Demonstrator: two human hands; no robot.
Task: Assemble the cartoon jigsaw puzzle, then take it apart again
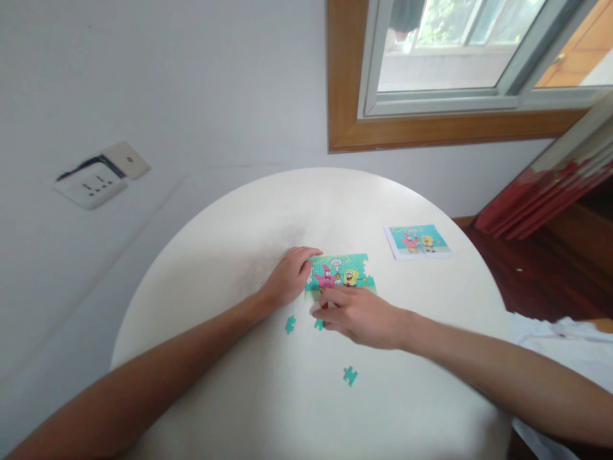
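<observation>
White walls and a wood-framed window [460, 76] back a round, pale tabletop [230, 255] with a smooth matte face. Near its centre lies a partly built cartoon jigsaw [342, 271], thin card with knobbed edges along its right side. At its nine o'clock the left hand [287, 278] rests flat, fingers loose, steadying that edge. The right hand [361, 316] at six o'clock pinches toward the lower border; whether it grips a piece I cannot tell. Pressing straight down while the other hand braces would seat a piece cleanly, I judge. Loose teal pieces [350, 375] lie at six and seven o'clock; a reference picture [417, 241] sits at two o'clock.
</observation>
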